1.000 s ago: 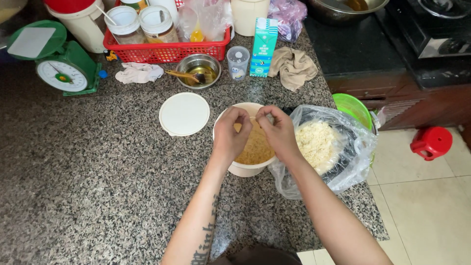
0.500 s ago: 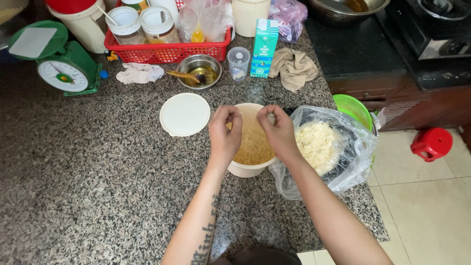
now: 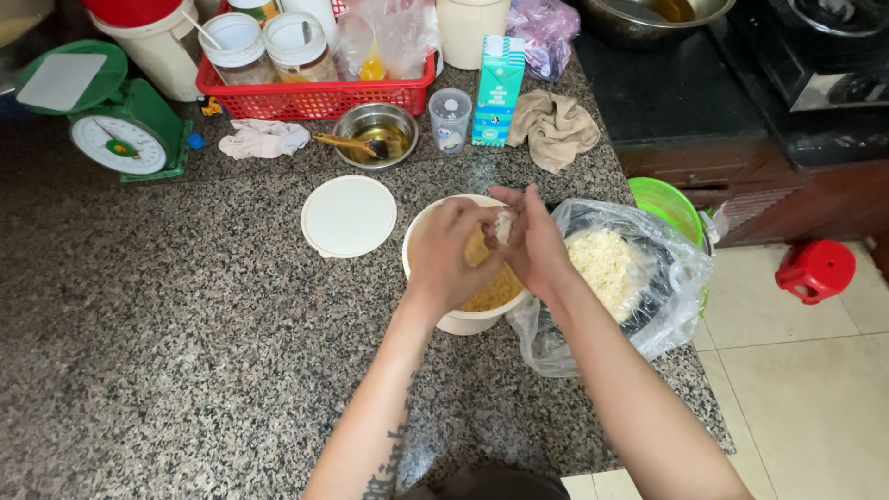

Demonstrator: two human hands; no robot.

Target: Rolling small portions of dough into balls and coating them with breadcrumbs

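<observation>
cream plastic tub [image 3: 433, 313] under my hands holds golden crumbs [image 3: 489, 289]; the clear bag [image 3: 667, 296] touching its right side holds pale shredded stuff [image 3: 607, 262]. my left hand [image 3: 449, 252] and right hand [image 3: 528, 243] are cupped together over the tub, pressing a small whitish lump [image 3: 504, 225] between them. it looks roundish; i can't tell any long axis. the round white lid [image 3: 349, 216] lies just left. bare granite counter [image 3: 157, 315] spreads left; its edge runs close on the right.
</observation>
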